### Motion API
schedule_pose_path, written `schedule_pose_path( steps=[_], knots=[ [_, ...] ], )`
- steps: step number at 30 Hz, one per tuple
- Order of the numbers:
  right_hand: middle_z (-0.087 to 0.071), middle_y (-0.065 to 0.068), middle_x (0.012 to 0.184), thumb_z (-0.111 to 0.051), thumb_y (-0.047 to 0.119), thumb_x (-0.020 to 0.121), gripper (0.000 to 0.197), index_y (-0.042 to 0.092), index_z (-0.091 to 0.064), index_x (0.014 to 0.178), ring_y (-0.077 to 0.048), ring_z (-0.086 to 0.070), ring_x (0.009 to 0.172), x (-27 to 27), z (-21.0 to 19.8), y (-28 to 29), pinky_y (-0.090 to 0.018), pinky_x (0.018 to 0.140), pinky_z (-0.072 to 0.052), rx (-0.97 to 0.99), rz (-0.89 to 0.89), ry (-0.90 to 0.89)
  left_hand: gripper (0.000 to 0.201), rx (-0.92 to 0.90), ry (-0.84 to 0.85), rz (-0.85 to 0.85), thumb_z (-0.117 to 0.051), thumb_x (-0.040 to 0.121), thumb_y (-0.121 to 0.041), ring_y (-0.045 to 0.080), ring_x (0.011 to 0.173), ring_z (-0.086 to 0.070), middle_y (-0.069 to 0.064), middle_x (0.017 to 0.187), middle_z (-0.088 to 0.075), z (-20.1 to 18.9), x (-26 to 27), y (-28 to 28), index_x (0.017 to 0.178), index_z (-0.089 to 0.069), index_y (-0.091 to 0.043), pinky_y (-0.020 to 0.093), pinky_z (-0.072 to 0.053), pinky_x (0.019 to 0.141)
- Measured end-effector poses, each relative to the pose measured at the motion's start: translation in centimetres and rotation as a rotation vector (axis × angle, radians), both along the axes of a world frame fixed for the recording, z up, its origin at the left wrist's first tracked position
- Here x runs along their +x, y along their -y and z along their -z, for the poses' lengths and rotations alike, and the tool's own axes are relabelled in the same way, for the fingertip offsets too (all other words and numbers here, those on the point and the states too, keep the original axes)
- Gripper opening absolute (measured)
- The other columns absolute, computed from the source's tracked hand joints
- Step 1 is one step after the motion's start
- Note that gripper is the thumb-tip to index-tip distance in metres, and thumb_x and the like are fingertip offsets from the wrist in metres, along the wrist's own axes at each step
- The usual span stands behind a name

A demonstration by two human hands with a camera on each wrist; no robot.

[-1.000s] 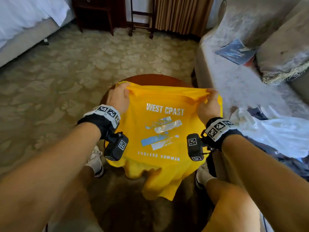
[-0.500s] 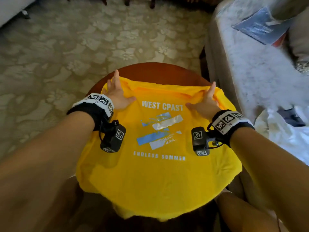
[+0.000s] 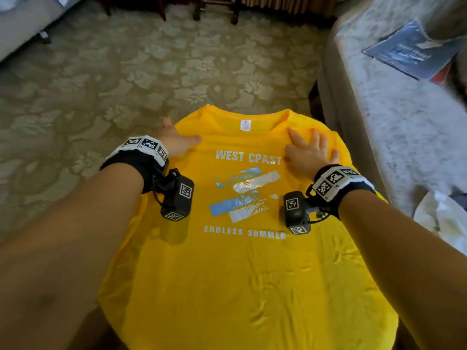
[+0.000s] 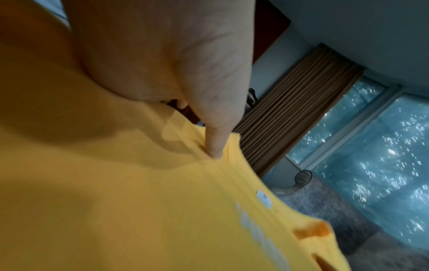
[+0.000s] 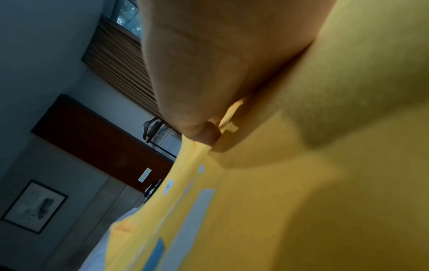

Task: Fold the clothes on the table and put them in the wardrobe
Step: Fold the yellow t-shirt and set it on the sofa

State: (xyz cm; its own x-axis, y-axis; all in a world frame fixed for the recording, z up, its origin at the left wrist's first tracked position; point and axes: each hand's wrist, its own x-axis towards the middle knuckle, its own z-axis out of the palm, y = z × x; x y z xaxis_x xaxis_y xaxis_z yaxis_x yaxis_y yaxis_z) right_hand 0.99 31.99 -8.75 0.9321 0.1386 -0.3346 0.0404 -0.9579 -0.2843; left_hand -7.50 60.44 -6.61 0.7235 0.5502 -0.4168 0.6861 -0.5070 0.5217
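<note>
A yellow T-shirt (image 3: 242, 274) with "WEST CPAST" and "ENDLESS SUMMER" print lies spread face up over the round table, hiding it entirely; its collar points away from me. My left hand (image 3: 177, 142) presses flat on the left shoulder area, thumb toward the collar. My right hand (image 3: 308, 150) presses flat with spread fingers on the right shoulder. In the left wrist view the T-shirt (image 4: 139, 201) fills the frame and my left thumb (image 4: 216, 143) pushes into the fabric near the neckline. The right wrist view shows my palm on the T-shirt (image 5: 301, 201).
A grey sofa (image 3: 394, 127) stands close on the right with a blue booklet (image 3: 404, 51) on it. White clothing (image 3: 444, 218) lies at the right edge. Patterned carpet (image 3: 126, 72) spreads beyond the table; dark furniture legs (image 3: 214, 11) stand at the far wall.
The shirt went from being held up by its shoulders to lying spread on the table. Both hands let go and now press flat, sliding outward near the collar.
</note>
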Motion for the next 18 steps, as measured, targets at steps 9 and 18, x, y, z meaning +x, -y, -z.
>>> schedule_pose_path(
  steps=[9, 18],
  knots=[
    [0.015, 0.002, 0.165, -0.028, 0.052, 0.094, 0.061, 0.056, -0.003, 0.15, -0.023, 0.017, 0.151, 0.1, -0.2, -0.1, -0.058, 0.117, 0.011, -0.001, 0.005, -0.058, 0.076, -0.181, -0.192, -0.05, -0.058, 0.09, -0.049, 0.036, 0.131, -0.044, 0.018, 0.146, -0.042, -0.9, -0.4, -2.2, 0.146, -0.034, -0.003, 0.042, -0.036, 0.107],
    [0.011, 0.0, 0.165, -0.049, 0.033, 0.079, 0.083, 0.048, -0.013, 0.152, -0.023, 0.019, 0.15, -1.4, -2.2, -2.2, -0.065, 0.112, 0.015, 0.11, 0.127, 0.004, 0.037, -0.071, 0.087, -0.134, -0.069, 0.083, -0.047, 0.026, 0.091, -0.056, 0.007, 0.094, -0.059, -1.2, -2.4, -3.9, 0.095, -0.06, -0.013, 0.035, -0.047, 0.082]
  ],
)
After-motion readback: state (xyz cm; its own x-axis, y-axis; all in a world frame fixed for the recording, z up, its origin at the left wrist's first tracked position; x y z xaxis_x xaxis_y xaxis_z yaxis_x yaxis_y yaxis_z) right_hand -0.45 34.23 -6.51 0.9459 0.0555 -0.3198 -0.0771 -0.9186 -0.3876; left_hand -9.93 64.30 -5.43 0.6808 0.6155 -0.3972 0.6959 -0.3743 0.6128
